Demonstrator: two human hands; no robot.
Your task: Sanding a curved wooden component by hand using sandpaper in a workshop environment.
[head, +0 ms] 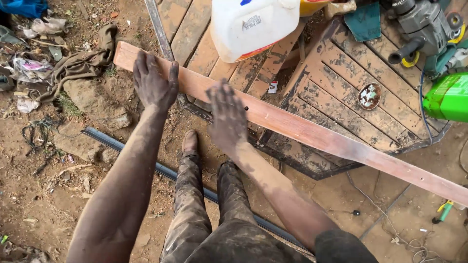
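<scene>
While the long wooden plank (302,129) slants from ten o'clock to four o'clock across a slatted wooden frame (360,73), both hands lie flat on it, fingers spread, gripping nothing. Left hand (155,83) rests near its ten o'clock end; right hand (227,117) sits just beside, blurred.

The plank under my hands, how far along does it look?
Done: the plank already lies across the slatted frame and has one small hole by the right hand. In hand: the left hand presses its end, the right hand lies flat mid-board. Left: the grinder sits unused; nothing visibly fastens the plank.

reddish-brown plank (302,129), white jug (253,27), green tool (448,97)
</scene>
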